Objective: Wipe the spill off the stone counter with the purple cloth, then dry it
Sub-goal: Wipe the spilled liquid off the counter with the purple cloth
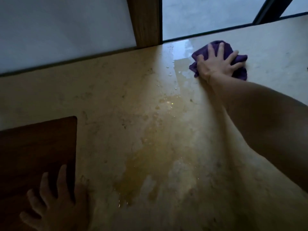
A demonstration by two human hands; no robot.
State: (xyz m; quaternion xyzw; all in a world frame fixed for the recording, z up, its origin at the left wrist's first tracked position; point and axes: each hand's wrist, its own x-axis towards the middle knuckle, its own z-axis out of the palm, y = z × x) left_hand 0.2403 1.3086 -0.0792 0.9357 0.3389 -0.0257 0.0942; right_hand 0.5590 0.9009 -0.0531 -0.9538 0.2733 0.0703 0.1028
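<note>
the counter fills most of the view, a pale beige stone with faint darker mottling, running from the near edge up to a white wall on the left and a window on the right. a wooden post stands on the counter's back edge between wall and window, and a dark frame bar slants across the glass at the top right.

the spill is a long yellowish wet patch down the middle of the counter. it is widest and darkest low down, near the front, and thins toward the back, where it turns to a clear shiny film and scattered drops just left of the cloth. its lower end breaks into a few lobes and small glinting beads.

a dark brown board lies flat at the left, with one rounded corner showing, apart from the spill.

the right arm reaches in from the right edge across the counter to the far side. the right hand lies palm down on the cloth, fingers spread and nearly straight, pressing it onto the stone rather than gripping it. the cloth is purple, bunched, and sits near the back edge by the window, at the spill's far end.

the left hand rests flat at the lower left, fingers spread and straight, laid on the board's near corner, holding nothing. it is dim and a little blurred.
</note>
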